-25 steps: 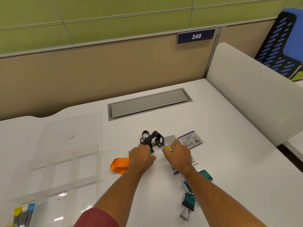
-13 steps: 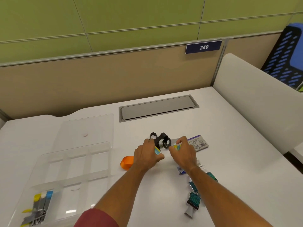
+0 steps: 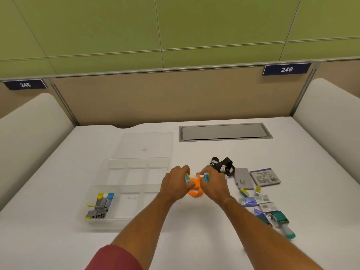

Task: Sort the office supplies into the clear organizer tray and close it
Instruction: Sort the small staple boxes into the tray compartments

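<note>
The clear organizer tray (image 3: 136,222) lies on the white desk at the left, its lid (image 3: 148,145) flat behind it. Several capped items (image 3: 102,206) with yellow and blue ends lie in its near left compartment. My left hand (image 3: 176,185) grips a small blue and yellow item (image 3: 187,177) just right of the tray. My right hand (image 3: 213,183) grips a similar small blue item (image 3: 206,176). Between and under the hands lies an orange strap (image 3: 194,189). A black lanyard (image 3: 224,166) lies just beyond my right hand.
To the right lie a grey box (image 3: 243,178), a purple-edged packet (image 3: 265,177), small yellow and blue pieces (image 3: 244,192), little boxes (image 3: 263,201) and teal clips (image 3: 278,219). A grey cable hatch (image 3: 224,132) is set in the desk at the back. White dividers flank both sides.
Both hands have moved left from the black lanyard to above the orange strap, each still holding a small blue item. The camera has turned left, bringing the whole tray into view.
</note>
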